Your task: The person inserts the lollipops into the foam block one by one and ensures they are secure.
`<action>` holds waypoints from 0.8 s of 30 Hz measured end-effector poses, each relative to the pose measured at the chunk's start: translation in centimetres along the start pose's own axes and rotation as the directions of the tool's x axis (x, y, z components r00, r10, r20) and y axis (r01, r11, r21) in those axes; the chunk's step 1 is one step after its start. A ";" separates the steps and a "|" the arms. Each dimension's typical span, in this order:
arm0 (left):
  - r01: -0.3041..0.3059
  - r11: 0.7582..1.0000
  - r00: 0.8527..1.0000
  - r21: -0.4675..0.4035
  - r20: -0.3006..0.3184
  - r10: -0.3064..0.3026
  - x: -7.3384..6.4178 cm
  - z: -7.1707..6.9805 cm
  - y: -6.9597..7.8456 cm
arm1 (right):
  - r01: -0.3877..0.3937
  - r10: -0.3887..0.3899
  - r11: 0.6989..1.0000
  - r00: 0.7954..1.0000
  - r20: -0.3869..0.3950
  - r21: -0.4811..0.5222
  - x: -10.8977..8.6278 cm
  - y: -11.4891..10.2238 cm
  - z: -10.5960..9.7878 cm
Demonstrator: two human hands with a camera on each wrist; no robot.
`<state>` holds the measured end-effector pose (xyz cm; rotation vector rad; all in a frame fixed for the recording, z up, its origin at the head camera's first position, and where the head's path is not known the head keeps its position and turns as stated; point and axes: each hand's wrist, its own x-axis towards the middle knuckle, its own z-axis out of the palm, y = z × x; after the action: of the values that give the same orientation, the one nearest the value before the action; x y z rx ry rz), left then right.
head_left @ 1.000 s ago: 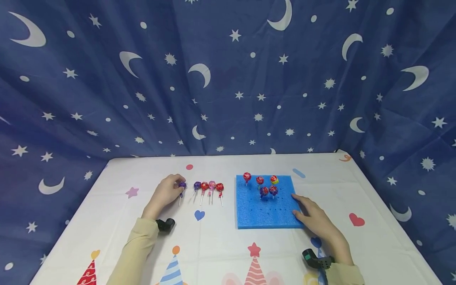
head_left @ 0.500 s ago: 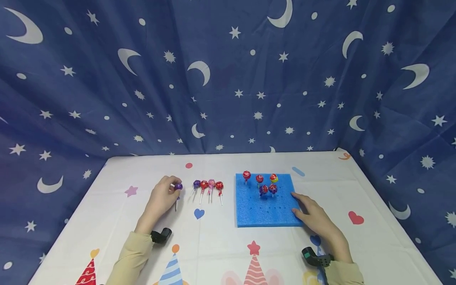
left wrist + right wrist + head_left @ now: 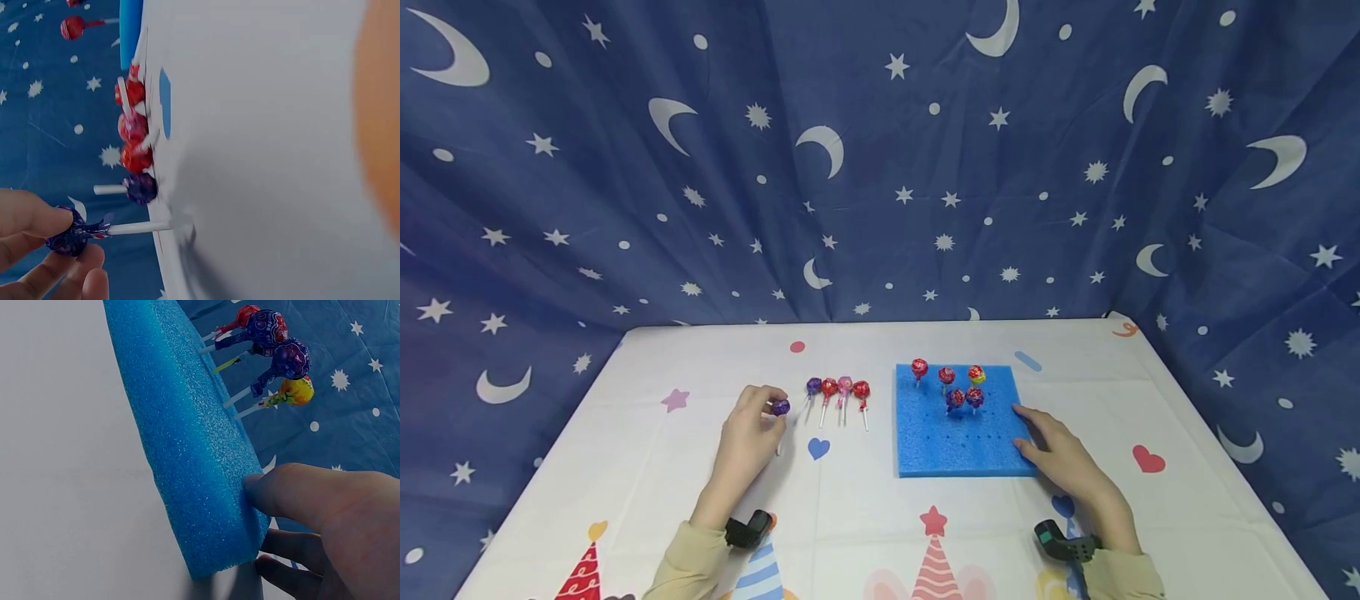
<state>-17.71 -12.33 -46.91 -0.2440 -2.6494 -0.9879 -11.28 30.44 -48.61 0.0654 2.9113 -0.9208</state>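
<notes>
My left hand (image 3: pixel 749 435) pinches a purple-wrapped lollipop (image 3: pixel 70 236) by its round head. In the left wrist view, its white stick points away from my fingers, toward the tablecloth. Right of this hand, a purple lollipop (image 3: pixel 813 386), a red one (image 3: pixel 829 388), a pink one (image 3: pixel 845 386) and another red one (image 3: pixel 861 390) lie in a row. My right hand (image 3: pixel 1067 460) touches the right edge of a blue foam block (image 3: pixel 936 458), thumb and fingers spread and relaxed. Several lollipops (image 3: pixel 290 359) stand in the block's back half, heads up.
Small holes (image 3: pixel 964 439) dot the foam in front of the standing lollipops. A white tablecloth (image 3: pixel 850 517) printed with hearts and party hats covers the table. Behind it hangs a blue curtain (image 3: pixel 880 250) with moons and stars.
My left hand has picked up the purple lollipop from the left end of the row and drawn it back toward me, turning its head upward. The right hand has stayed at the foam block.
</notes>
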 end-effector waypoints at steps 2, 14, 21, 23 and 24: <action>-0.003 1.000 1.000 -0.006 -0.007 0.003 -0.3 0.1 0.3 | 0.001 -0.001 1.000 1.000 -0.002 0.002 0.0 0.0 0.0; -0.067 0.996 0.997 -0.061 -0.031 0.065 -1.2 1.4 2.9 | 0.004 -0.004 1.000 1.000 -0.006 0.009 -0.1 0.0 -0.1; -0.119 0.989 0.993 -0.089 -0.029 0.116 -1.1 2.3 4.3 | 0.017 -0.017 1.000 1.000 -0.013 0.003 -0.1 0.0 -0.1; -0.123 0.988 0.992 -0.096 -0.029 0.121 -1.0 2.6 4.7 | 0.018 -0.018 1.000 1.000 -0.016 -0.001 -0.1 0.0 0.0; -0.123 0.988 0.992 -0.099 -0.030 0.120 -1.0 2.7 4.8 | 0.018 -0.018 1.000 1.000 -0.018 0.001 0.0 0.0 0.0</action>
<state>-16.15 -6.97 -46.25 -0.4088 -2.5331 -1.0778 -11.25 30.44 -48.57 0.0481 2.9323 -0.9287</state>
